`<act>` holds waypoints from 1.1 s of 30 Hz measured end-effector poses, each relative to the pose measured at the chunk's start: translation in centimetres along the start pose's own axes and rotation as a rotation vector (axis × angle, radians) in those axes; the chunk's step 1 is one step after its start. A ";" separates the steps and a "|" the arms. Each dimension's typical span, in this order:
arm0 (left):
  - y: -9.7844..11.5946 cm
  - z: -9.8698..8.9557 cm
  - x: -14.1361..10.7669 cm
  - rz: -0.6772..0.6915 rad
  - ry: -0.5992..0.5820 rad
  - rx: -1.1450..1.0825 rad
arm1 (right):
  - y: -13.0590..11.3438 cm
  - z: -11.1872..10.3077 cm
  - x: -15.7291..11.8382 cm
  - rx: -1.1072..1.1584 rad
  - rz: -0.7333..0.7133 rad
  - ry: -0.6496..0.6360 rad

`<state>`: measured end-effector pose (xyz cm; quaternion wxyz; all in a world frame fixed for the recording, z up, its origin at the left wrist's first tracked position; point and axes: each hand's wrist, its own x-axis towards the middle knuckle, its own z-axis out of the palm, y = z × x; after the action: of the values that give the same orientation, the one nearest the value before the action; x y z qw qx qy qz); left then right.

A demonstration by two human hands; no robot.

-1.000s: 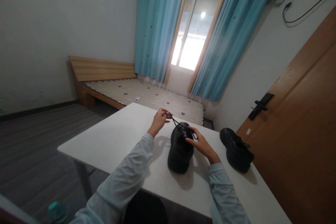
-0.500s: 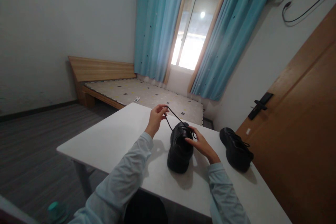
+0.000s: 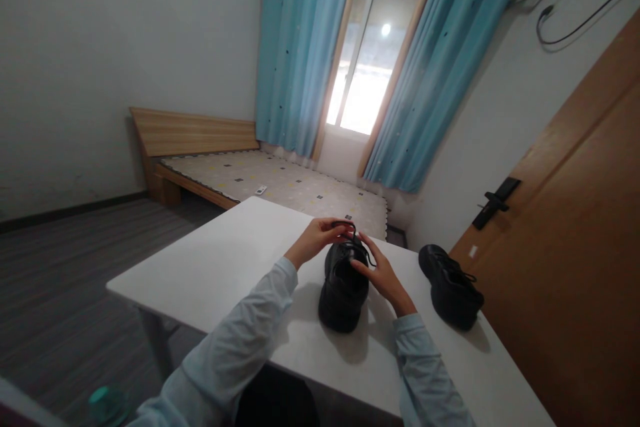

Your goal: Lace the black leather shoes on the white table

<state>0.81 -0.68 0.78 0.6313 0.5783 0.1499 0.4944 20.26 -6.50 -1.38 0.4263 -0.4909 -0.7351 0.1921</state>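
Observation:
A black lace-up shoe [image 3: 341, 300] stands on the white table, its heel toward me. My left hand [image 3: 323, 235] is over the far left side of the shoe, its fingers pinched on a black shoelace [image 3: 355, 230] that loops up above the tongue. Along the shoe's right side lies my right hand [image 3: 377, 267], thumb and fingers apart, touching the upper near the opening. A strand of lace hangs by its fingers. Whether it grips any lace I cannot make out.
A second black shoe [image 3: 453, 290], laced, rests at the right edge of the white table [image 3: 200, 280]. Behind the table is a bed [image 3: 280, 173] with a small white object [image 3: 261, 190] on it. A wooden door [image 3: 565, 247] stands close on the right.
My left hand has moved right and slightly down, toward the shoe and my right hand. The lace, stretched out to the left before, is now a short loop above the shoe.

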 end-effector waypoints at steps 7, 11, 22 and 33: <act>0.0 1.1 -0.9 -0.120 -0.283 0.047 | -1.3 0.8 0.2 0.012 -0.087 0.098; -0.1 1.1 -1.0 -0.117 -0.344 0.034 | -1.6 0.3 0.2 0.031 -0.098 0.205; -1.5 -0.6 0.6 -0.029 0.040 0.319 | 1.4 -2.2 0.6 0.391 0.139 0.504; -2.7 -1.9 0.5 -0.078 0.120 0.933 | 4.3 -2.3 0.8 0.169 0.370 0.295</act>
<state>0.79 1.22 -1.93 0.3123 0.7645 0.4140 0.3830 24.41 -4.25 -2.75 0.5261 -0.6024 -0.5439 0.2539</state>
